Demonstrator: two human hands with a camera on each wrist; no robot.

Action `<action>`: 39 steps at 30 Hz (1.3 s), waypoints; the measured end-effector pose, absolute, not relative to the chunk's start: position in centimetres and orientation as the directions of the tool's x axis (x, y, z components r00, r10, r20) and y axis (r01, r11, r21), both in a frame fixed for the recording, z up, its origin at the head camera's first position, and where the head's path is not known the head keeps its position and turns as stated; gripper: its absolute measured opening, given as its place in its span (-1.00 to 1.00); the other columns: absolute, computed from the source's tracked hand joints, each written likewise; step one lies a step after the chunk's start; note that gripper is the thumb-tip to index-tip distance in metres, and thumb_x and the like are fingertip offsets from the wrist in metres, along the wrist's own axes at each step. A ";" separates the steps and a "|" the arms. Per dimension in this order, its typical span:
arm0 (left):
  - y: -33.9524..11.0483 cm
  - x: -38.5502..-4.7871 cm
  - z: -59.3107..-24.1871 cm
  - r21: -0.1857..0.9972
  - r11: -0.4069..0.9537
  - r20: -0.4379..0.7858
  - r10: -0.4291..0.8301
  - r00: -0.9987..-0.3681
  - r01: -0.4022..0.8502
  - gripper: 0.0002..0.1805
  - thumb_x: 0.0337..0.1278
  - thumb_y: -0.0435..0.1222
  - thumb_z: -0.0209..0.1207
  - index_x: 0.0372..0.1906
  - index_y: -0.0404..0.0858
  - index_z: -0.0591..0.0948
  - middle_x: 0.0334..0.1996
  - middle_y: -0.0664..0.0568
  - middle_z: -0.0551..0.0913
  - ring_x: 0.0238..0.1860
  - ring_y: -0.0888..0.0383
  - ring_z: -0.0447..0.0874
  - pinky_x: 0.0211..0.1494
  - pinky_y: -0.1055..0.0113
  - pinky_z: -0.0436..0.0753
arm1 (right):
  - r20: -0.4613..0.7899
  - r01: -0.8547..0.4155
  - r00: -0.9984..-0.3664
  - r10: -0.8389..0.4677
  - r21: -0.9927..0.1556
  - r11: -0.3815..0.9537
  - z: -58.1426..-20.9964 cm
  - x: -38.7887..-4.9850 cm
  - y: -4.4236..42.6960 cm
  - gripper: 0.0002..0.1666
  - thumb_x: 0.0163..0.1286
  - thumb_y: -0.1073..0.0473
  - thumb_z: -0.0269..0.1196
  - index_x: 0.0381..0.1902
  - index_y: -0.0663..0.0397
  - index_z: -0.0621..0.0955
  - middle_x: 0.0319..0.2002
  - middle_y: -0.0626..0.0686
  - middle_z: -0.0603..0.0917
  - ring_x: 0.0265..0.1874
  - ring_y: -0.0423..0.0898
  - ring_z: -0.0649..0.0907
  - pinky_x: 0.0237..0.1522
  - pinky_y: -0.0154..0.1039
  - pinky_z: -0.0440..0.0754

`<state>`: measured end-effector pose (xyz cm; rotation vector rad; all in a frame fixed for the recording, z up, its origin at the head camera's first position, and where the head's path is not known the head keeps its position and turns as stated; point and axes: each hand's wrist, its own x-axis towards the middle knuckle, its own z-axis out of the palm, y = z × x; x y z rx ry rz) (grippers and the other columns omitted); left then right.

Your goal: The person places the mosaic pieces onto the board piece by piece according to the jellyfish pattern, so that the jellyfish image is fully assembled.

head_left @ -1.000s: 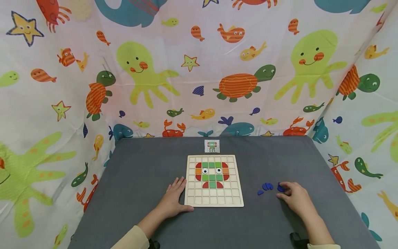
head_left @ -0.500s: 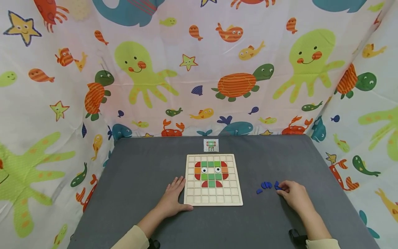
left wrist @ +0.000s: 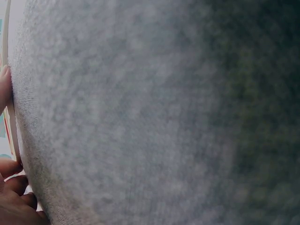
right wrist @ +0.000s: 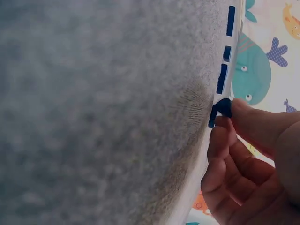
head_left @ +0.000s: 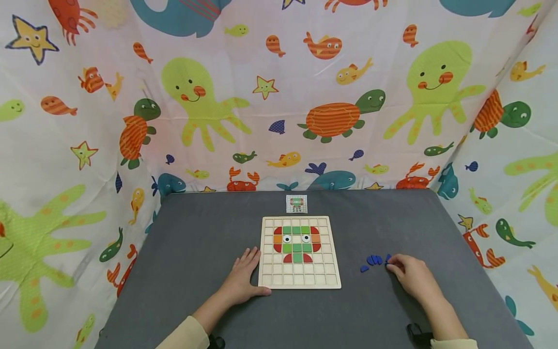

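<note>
A square wooden grid board (head_left: 320, 277) lies on the grey table, with red, green and orange tiles and two eye tiles set in it. My left hand (head_left: 240, 279) rests against the board's left side, fingers extended and thumb at the lower left corner. To the right of the board, my right hand (head_left: 411, 274) pinches a small blue tile (right wrist: 225, 107) between thumb and fingers, as the right wrist view shows. Several other blue tiles (head_left: 371, 260) lie just left of that hand. In the left wrist view only parts of the left hand (left wrist: 16, 197) show, beside the board's edge.
A small picture card (head_left: 297, 204) with a coloured grid figure lies beyond the board. The grey table (head_left: 200, 228) ends at a curtain (head_left: 279, 121) printed with sea animals, which also stands along both sides.
My right hand has shifted slightly left, closer to the other blue tiles, with a blue tile at its fingertips. The left hand and the board stay in place.
</note>
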<state>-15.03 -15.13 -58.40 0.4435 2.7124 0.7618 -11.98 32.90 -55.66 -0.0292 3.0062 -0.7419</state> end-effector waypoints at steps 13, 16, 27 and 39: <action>-15.2 -15.0 -58.6 0.549 0.810 -0.192 0.361 -0.913 0.205 0.33 -0.21 0.26 0.49 0.61 -0.24 0.09 0.62 -0.11 0.03 0.64 -0.13 -0.17 0.60 -0.23 -0.04 | -0.080 0.093 -0.995 0.062 -0.490 0.866 -55.7 -12.1 32.7 -0.65 0.38 0.03 0.36 -0.16 0.27 0.69 -0.42 0.01 0.73 -0.46 -0.12 0.64 -0.38 -0.05 0.62; -15.3 -15.0 -58.7 0.545 0.814 -0.193 0.356 -0.914 0.202 0.34 -0.22 0.26 0.49 0.61 -0.24 0.09 0.62 -0.11 0.04 0.64 -0.13 -0.17 0.60 -0.23 -0.04 | -0.079 0.077 -0.996 0.044 -0.482 0.873 -55.8 -12.4 32.4 -0.68 0.32 0.06 0.41 -0.23 0.23 0.65 -0.46 -0.01 0.70 -0.47 -0.11 0.62 -0.37 -0.03 0.61; -15.1 -15.0 -58.4 0.550 0.811 -0.197 0.360 -0.912 0.201 0.33 -0.19 0.24 0.49 0.62 -0.22 0.07 0.63 -0.10 0.01 0.65 -0.12 -0.18 0.60 -0.22 -0.05 | -0.068 0.085 -0.996 0.058 -0.510 0.856 -55.9 -12.0 32.7 -0.86 0.36 0.23 0.33 -0.22 0.22 0.69 -0.38 0.03 0.75 -0.41 -0.08 0.70 -0.33 -0.02 0.65; -15.1 -14.9 -58.4 0.552 0.809 -0.195 0.358 -0.913 0.200 0.33 -0.19 0.25 0.49 0.62 -0.22 0.07 0.63 -0.10 0.01 0.65 -0.12 -0.18 0.60 -0.22 -0.05 | -0.063 0.063 -0.997 0.037 -0.474 0.879 -55.7 -11.9 32.9 -0.75 0.27 0.24 0.43 -0.15 0.28 0.69 -0.38 0.05 0.71 -0.40 -0.04 0.67 -0.31 0.03 0.64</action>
